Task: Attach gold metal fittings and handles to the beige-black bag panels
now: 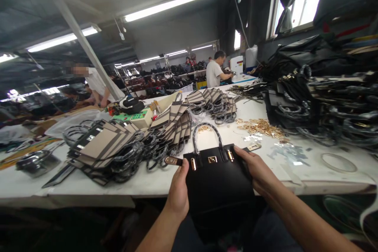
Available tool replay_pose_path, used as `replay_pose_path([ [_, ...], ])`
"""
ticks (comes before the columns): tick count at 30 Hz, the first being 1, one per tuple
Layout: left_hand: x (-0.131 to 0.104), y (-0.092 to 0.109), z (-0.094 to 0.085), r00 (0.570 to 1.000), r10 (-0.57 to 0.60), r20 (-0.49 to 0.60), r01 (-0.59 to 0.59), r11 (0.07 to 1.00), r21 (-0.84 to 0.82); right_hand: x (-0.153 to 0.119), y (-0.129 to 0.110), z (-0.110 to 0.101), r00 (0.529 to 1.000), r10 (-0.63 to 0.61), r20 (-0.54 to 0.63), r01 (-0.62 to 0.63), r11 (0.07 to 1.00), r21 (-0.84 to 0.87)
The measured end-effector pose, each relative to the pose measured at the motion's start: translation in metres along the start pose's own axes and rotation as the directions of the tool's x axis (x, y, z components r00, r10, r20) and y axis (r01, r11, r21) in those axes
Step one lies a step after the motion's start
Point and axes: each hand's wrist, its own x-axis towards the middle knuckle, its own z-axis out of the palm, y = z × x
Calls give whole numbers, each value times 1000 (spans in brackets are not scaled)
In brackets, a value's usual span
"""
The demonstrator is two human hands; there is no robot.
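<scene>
Two bare hands hold one black leather handbag panel with gold metal fittings (217,181) at the near edge of the white work surface (88,189). The left hand (178,193) has its fingers closed on the panel's left side, thumb on top near a gold-tipped strap end; the right hand (256,169) grips the upper right corner, fingers wrapped around the edge. The panel lies flat between them, overhanging the edge toward the person's lap. Its looped black handle (206,136) points away from the person, so its long axis runs near to far and the gold clasps sit in a row just ahead of both thumbs.

Just beyond the handle there is bare room on the surface. Left of it lie fanned stacks of tan-and-black bag pieces with loop handles (118,145); right of it, a scatter of small gold hardware (260,126). Farther right rises a heap of black straps and bags (325,98). Well beyond, a person in a white shirt (214,73) stands working at the far end.
</scene>
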Motion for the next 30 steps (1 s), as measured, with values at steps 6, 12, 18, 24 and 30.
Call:
replay_pose_path([
  [6,16,-33,-22,994,-112,-16,109,987,-119,23,22,-22,997,64,-30,-66,995,-76],
  [12,37,-71,-44,953,-299,-51,282,936,-212,42,41,-44,982,160,-103,-179,960,-216],
  [18,59,-90,-56,904,-415,-99,385,893,-232,62,48,-56,987,96,-126,-137,918,-373],
  [24,79,-100,-57,884,-346,-315,326,938,-117,82,39,-64,982,-27,-186,-96,783,-615],
  [30,87,-111,-60,880,-248,-406,281,960,22,69,19,-50,936,-346,59,190,357,-915],
])
